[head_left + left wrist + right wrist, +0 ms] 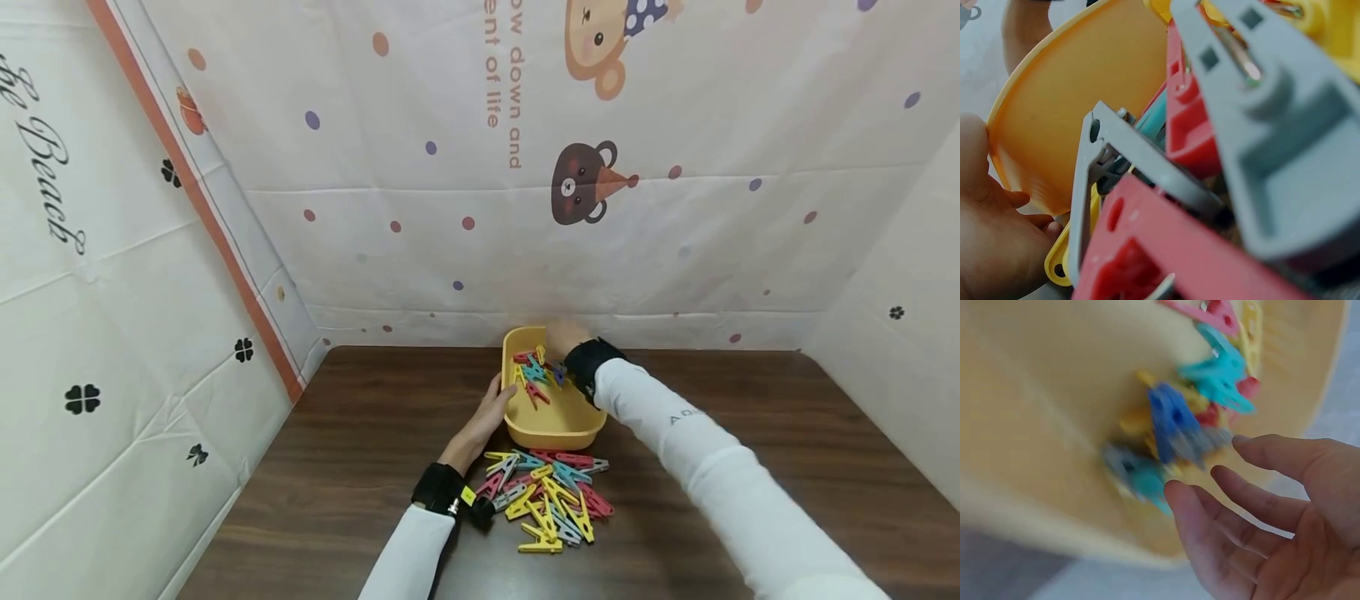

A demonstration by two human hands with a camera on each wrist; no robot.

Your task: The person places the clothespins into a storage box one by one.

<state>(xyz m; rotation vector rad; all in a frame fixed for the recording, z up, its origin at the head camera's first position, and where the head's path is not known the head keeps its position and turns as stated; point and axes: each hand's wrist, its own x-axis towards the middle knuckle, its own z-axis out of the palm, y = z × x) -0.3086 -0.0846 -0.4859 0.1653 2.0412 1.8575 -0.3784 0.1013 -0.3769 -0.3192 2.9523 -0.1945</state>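
Note:
A yellow plastic tub (pixel 558 437) holds several clothespins (pixel 534 371) in red, teal, yellow and blue toward its far end. My left hand (pixel 483 417) grips the tub's left side, thumb over the rim. In the left wrist view that hand (pixel 997 231) shows beside the tub wall (pixel 1104 69). At the tub's far right, my right hand (pixel 567 335) reaches over the rim. In the right wrist view its fingers (pixel 1194 515) are spread, close to a grey clothespin (pixel 1194 445) beside a blue clothespin (pixel 1169 412); motion blurs the clothespins there.
A loose pile of clothespins (pixel 551 500) in yellow, red, grey and teal lies on the dark wooden table (pixel 360 467) just in front of the tub. A printed cloth wall (pixel 420 250) rises behind the table's far edge, with more cloth at both sides.

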